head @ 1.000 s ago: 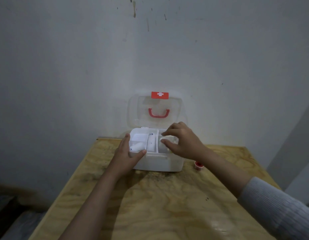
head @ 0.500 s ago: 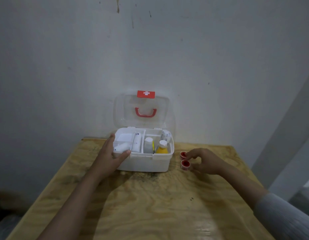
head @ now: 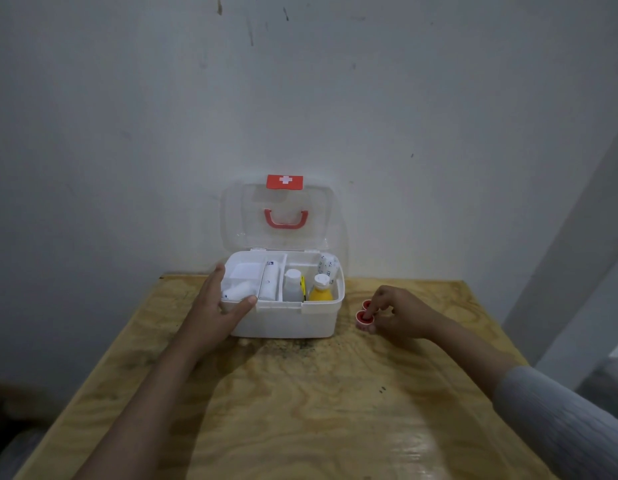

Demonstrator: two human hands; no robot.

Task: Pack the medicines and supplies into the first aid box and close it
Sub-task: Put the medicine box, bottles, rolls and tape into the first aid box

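Note:
A white first aid box [head: 293,320] stands at the back of the wooden table [head: 300,403], its clear lid [head: 279,216] with a red handle tilted up against the wall. Inside are white bandage rolls [head: 270,280], a white bottle [head: 292,285], a yellow bottle [head: 320,289] and a printed roll [head: 327,266]. My left hand [head: 217,311] grips the box's front left corner, thumb over the rim. To the box's right, my right hand [head: 397,313] pinches a small red-capped jar [head: 364,319] on the table; a second red jar [head: 367,303] sits just behind it.
A grey wall rises right behind the box. The table's left and right edges drop off to a dark floor. A pale slanted beam or door frame [head: 577,254] runs along the right side.
My right hand left the inside of the box, moved right to the table and closed on the nearer red jar. My left hand stayed on the box corner. My head view shifted.

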